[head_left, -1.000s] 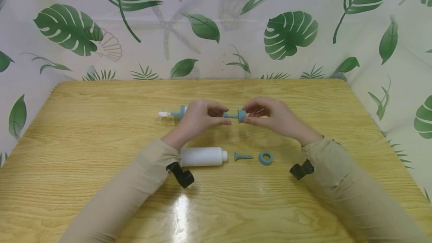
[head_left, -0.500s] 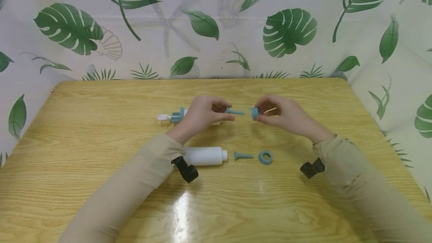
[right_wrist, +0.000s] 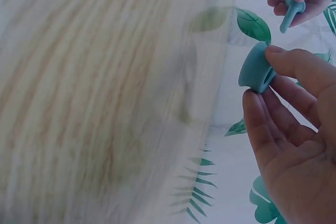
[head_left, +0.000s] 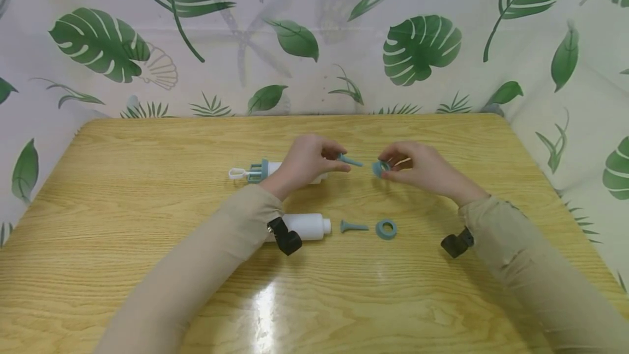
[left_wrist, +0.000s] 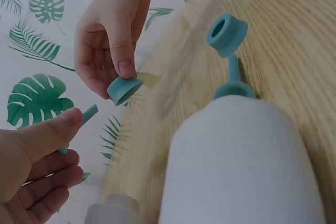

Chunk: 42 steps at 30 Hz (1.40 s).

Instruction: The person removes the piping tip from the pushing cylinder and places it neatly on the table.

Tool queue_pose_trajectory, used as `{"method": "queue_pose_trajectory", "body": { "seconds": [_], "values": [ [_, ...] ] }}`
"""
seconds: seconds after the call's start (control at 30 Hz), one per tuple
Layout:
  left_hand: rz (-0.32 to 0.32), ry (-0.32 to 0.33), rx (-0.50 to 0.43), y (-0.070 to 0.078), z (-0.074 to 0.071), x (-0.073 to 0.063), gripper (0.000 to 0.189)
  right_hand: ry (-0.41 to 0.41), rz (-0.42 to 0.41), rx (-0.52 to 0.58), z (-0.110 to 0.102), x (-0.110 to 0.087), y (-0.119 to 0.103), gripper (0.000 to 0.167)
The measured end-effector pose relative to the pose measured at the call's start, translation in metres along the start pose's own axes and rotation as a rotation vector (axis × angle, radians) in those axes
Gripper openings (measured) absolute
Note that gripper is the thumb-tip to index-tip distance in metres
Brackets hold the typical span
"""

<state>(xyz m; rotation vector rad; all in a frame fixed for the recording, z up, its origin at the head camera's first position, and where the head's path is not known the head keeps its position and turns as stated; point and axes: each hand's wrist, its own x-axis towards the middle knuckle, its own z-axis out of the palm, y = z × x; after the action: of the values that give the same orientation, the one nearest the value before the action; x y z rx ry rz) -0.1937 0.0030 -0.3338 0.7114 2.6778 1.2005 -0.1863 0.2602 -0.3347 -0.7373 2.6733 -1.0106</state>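
Observation:
My left hand pinches a teal stem with a flared end between thumb and fingers, its thin end pointing right. Facing it, my right hand holds a teal ring-shaped cap by the rim with thumb and fingertips. A gap separates stem and cap, both held above the table. Nearer the front lies a white bottle on its side, partly behind the left wrist camera. In line with its neck are a second teal stem and a second teal ring cap.
Behind the left hand lies another white bottle, partly covered by that hand, with a teal slotted collar and a white loop at its left end. The wooden table ends at a leaf-print cloth.
The cap has come off the stem and moved right with my right hand, tilting so its opening shows. My left hand has shifted slightly right, and the stem now slopes down to the right.

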Motion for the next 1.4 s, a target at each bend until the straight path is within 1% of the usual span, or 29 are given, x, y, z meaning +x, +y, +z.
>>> {"method": "queue_pose_trajectory", "body": {
  "seconds": [0.2,0.33,0.53,0.67,0.9,1.03,1.17,1.23,1.4],
  "values": [
    [0.010,-0.054,0.122,-0.006,0.004,0.012,0.038,-0.018,0.018,-0.004,0.005,0.006,0.008,0.025],
    [0.002,-0.095,0.191,-0.008,0.007,0.019,0.040,-0.032,0.039,-0.027,0.008,0.011,0.010,0.026],
    [-0.001,-0.136,0.316,-0.009,0.012,0.026,0.039,-0.036,0.025,-0.058,0.011,0.013,0.011,0.025],
    [0.003,-0.145,0.396,-0.011,0.015,0.027,0.037,-0.039,0.024,-0.063,0.011,0.014,0.012,0.024],
    [0.047,-0.150,0.564,-0.010,0.018,0.026,0.032,-0.050,0.032,-0.059,0.013,0.014,0.012,0.026],
    [0.037,-0.173,0.619,-0.010,0.021,0.026,0.029,-0.062,0.033,-0.050,0.014,0.014,0.012,0.026],
    [0.029,-0.206,0.681,-0.010,0.024,0.025,0.029,-0.082,0.050,-0.049,0.015,0.014,0.011,0.027],
    [0.028,-0.213,0.704,-0.010,0.025,0.024,0.030,-0.093,0.056,-0.051,0.015,0.013,0.011,0.027],
    [0.031,-0.207,0.715,-0.011,0.027,0.024,0.032,-0.107,0.067,-0.052,0.015,0.012,0.009,0.027]
  ]
}}
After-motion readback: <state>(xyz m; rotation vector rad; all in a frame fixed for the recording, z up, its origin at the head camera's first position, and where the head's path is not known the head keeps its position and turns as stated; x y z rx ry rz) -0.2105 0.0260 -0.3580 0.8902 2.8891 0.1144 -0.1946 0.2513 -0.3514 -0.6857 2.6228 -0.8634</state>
